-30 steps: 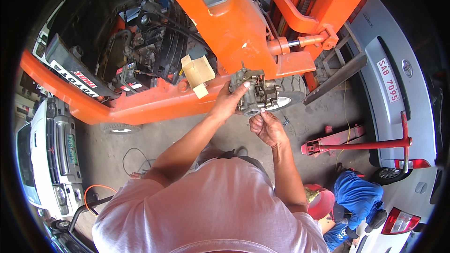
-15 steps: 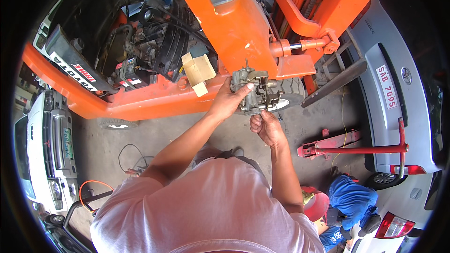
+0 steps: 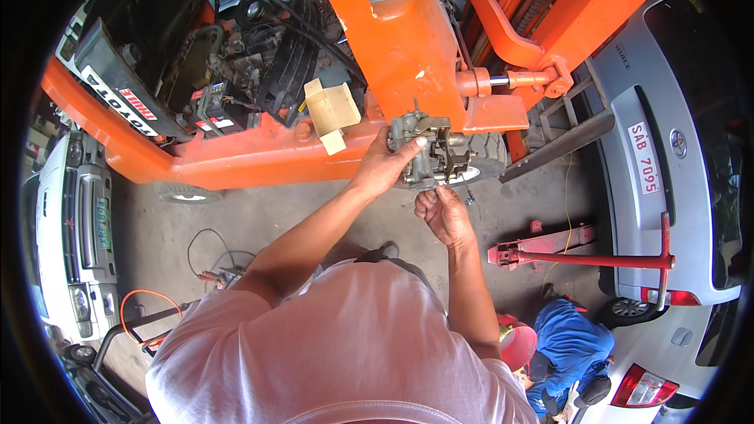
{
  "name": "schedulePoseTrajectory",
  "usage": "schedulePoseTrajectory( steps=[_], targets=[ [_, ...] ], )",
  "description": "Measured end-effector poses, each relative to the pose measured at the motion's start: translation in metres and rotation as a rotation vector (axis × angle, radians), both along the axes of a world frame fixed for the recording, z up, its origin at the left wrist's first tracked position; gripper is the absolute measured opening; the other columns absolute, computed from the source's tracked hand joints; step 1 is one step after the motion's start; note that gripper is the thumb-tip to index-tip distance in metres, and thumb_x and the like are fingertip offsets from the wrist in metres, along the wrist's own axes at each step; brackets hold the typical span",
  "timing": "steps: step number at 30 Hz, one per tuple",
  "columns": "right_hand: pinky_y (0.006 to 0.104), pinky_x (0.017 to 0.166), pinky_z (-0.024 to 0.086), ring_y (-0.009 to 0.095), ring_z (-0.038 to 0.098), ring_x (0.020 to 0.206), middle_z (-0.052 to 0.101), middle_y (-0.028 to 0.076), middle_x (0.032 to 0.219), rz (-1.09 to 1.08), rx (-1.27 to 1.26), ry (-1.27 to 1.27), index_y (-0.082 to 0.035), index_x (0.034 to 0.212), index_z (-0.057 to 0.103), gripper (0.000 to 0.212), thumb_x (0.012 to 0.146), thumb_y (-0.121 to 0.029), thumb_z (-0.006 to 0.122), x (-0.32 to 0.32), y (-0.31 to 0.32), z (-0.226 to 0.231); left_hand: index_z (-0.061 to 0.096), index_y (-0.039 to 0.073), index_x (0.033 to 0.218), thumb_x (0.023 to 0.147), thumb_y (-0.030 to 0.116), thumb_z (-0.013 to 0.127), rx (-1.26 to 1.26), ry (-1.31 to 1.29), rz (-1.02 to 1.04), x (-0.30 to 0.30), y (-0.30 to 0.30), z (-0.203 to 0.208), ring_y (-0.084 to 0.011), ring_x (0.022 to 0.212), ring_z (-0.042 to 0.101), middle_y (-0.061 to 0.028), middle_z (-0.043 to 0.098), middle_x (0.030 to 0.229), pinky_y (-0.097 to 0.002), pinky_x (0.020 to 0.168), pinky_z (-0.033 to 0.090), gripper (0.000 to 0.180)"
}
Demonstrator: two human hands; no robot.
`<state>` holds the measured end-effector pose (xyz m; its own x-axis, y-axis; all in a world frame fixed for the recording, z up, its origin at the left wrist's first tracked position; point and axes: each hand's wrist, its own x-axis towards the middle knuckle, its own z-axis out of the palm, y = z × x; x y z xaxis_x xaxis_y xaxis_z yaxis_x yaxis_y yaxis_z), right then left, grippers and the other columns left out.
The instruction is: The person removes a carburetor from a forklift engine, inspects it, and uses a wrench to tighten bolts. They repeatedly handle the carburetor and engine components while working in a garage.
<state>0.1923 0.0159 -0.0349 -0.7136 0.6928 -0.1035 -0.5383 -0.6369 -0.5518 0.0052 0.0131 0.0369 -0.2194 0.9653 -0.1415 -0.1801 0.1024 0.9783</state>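
Left hand (image 3: 380,165) clasps the carburetor (image 3: 424,154) on the orange forklift's (image 3: 407,55) near side, curled right hand (image 3: 446,216) pinching its near edge; a slipping left grip could drop it onto the floor (image 3: 377,220).

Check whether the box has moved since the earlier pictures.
No: judged against the orange beam, the box keeps the same place; the whole view has shifted.
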Motion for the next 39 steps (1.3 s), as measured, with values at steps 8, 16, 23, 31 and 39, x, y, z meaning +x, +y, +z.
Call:
schedulePoseTrajectory(
  steps=[8, 16, 23, 31, 39],
  targets=[
    [0.0348, 0.072, 0.043, 0.019, 0.051, 0.080, 0.054, 0.003, 0.081, -0.146, -0.009, -0.217, -0.008, 0.096, 0.060, 0.030, 0.101, -0.038, 0.058, -0.004, -0.010, 0.017, 0.047, -0.005, 0.130, 0.089, 0.047, 0.074, -0.096, -0.058, -0.010, -0.003, -0.002, -0.003, -0.0191, 0.098, 0.066, -0.0153, 0.065, 0.113, -0.0321, 0.074, 0.057, 0.071],
    [0.0325, 0.077, 0.047, 0.018, 0.061, 0.088, 0.062, 0.002, 0.088, 0.067, 0.005, 0.067, -0.012, 0.100, 0.060, 0.017, 0.101, -0.029, 0.061, 0.000, 0.007, 0.003, 0.046, 0.008, 0.141, 0.088, 0.061, 0.067, -0.172, -0.018, -0.023, -0.006, -0.001, -0.003, -0.0186, 0.105, 0.065, -0.0101, 0.062, 0.122, -0.0380, 0.069, 0.058, 0.078],
    [0.0320, 0.075, 0.046, 0.020, 0.057, 0.085, 0.060, 0.002, 0.087, -0.112, 0.028, -0.308, -0.011, 0.091, 0.060, 0.028, 0.102, -0.038, 0.058, -0.006, -0.004, 0.025, 0.049, 0.013, 0.141, 0.084, 0.070, 0.064, -0.261, -0.062, -0.030, -0.015, -0.003, -0.006, -0.0160, 0.100, 0.063, -0.0052, 0.063, 0.121, -0.0356, 0.068, 0.054, 0.082],
    [0.0312, 0.075, 0.047, 0.020, 0.062, 0.088, 0.063, 0.003, 0.087, 0.007, -0.029, -0.249, -0.014, 0.094, 0.059, 0.024, 0.099, -0.038, 0.063, -0.010, 0.007, 0.013, 0.049, 0.004, 0.134, 0.084, 0.069, 0.065, -0.242, -0.032, -0.026, -0.019, -0.004, -0.008, -0.0172, 0.095, 0.065, -0.0091, 0.065, 0.114, -0.0339, 0.065, 0.058, 0.084],
    [0.0320, 0.074, 0.047, 0.019, 0.062, 0.086, 0.062, 0.001, 0.085, -0.034, -0.032, -0.302, -0.015, 0.094, 0.058, 0.024, 0.099, -0.037, 0.063, -0.009, 0.001, 0.018, 0.050, 0.007, 0.136, 0.084, 0.069, 0.065, -0.268, -0.069, -0.023, -0.021, -0.007, -0.007, -0.0175, 0.097, 0.065, -0.0083, 0.064, 0.116, -0.0339, 0.065, 0.058, 0.083]
  ],
)
